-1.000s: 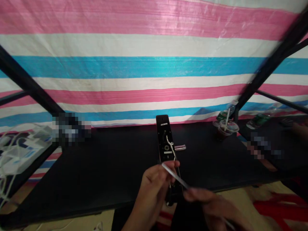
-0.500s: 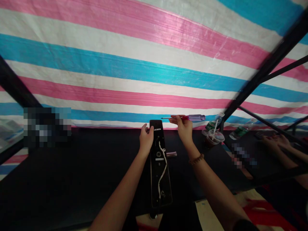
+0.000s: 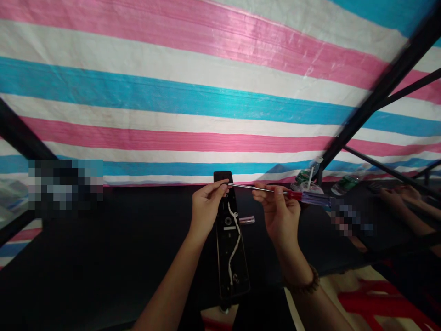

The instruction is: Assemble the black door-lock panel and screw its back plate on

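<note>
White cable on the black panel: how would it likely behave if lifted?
The white cable would probably flop, since it lies in loose bends along the black panel. It looks thin, so likely light.

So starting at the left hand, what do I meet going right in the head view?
Bare left hand, long black rectangular panel, short pinkish translucent object, bare right hand, clear plastic green-labelled bottle, second clear green-labelled bottle.
</note>
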`<action>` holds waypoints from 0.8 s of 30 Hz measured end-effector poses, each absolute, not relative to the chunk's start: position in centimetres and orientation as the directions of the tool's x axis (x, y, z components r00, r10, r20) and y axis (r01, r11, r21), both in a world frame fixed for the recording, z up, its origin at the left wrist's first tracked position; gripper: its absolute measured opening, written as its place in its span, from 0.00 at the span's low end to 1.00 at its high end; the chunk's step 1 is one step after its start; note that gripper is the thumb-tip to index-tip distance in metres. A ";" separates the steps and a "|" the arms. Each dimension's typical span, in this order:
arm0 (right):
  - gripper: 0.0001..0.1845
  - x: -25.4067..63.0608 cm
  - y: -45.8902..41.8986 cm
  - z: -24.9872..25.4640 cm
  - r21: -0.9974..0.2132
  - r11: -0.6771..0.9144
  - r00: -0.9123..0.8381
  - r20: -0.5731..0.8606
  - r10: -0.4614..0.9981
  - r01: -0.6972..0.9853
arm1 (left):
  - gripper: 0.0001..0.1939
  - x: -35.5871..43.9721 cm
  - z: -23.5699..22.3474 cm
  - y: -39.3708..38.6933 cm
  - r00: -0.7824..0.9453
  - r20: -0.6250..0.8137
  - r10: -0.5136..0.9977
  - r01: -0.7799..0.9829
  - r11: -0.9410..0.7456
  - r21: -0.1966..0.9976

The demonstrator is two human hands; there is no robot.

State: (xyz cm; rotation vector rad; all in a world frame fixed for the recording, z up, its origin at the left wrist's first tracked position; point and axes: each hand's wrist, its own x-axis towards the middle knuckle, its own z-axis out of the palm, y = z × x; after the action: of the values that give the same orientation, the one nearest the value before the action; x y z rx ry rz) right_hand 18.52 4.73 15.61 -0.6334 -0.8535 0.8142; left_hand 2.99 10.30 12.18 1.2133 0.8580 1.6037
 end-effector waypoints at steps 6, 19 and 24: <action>0.12 20.9 3.2 16.1 -0.776 0.477 0.324 0.364 0.873 -0.412 | 0.13 1.2 13.6 7.8 0.167 0.295 0.941 -0.248 -0.250 0.936; 0.10 20.2 3.0 15.3 -0.773 0.482 0.263 0.405 0.876 -0.414 | 0.13 1.3 12.8 7.4 0.146 0.210 0.967 -0.475 -0.117 0.872; 0.10 19.1 2.1 15.2 -0.748 0.490 0.325 0.374 0.869 -0.448 | 0.14 3.2 13.1 6.1 0.152 0.147 0.977 -0.759 0.020 0.650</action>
State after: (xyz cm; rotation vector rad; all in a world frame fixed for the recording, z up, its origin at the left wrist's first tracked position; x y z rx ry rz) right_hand 19.09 2.10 15.15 -0.5815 -0.8518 0.9294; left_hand 3.20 6.05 13.07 0.6948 0.3916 1.4009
